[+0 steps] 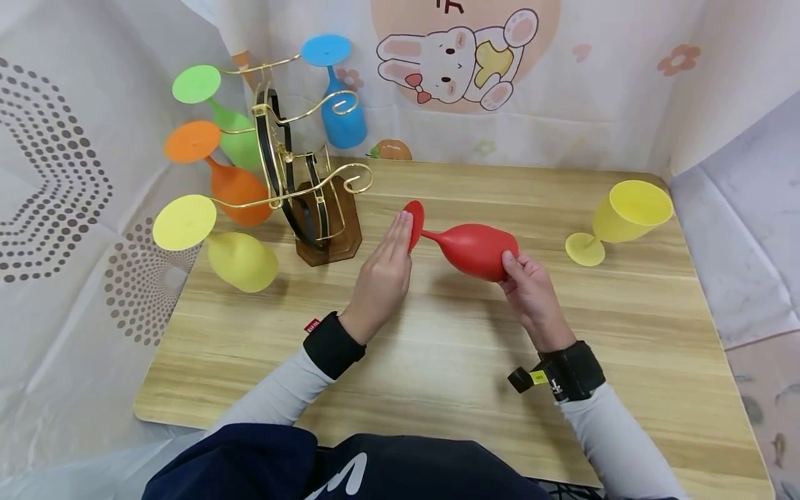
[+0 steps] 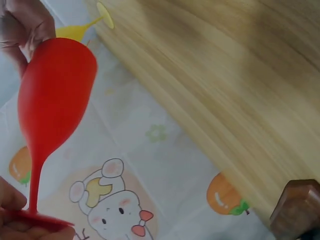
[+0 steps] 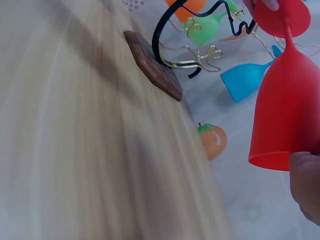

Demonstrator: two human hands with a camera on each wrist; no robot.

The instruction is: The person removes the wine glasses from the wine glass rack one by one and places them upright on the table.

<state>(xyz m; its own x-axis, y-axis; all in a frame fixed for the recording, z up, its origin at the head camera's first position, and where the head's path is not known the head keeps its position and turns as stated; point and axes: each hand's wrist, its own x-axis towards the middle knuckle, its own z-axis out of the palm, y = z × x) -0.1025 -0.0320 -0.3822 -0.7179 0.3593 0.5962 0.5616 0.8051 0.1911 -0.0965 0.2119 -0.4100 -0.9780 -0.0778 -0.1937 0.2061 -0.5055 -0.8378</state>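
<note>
1. Nearest us, the right hand (image 1: 534, 298) pinched the red goblet (image 1: 475, 250) at its rim, thumb laid on the outside of the bowl; we could not see all its fingers.
2. A little farther off, the left hand (image 1: 382, 274) held the goblet's foot (image 1: 415, 226) between thumb and fairly straight fingers.
3. We saw the goblet lifted off the table (image 1: 425, 389), its long axis running crosswise between both hands: foot leftward and slightly away, mouth rightward and slightly towards us.
4. To the left and beyond stood the rack (image 1: 270, 149); the foot end pointed roughly its way, and the left hand was the nearer one.
5. Well apart on the right, we had a yellow goblet (image 1: 634, 215) standing upright.
6. Farther back, on the rack's curled arms, we saw the blue goblet (image 1: 345, 121) hanging foot uppermost.
</note>
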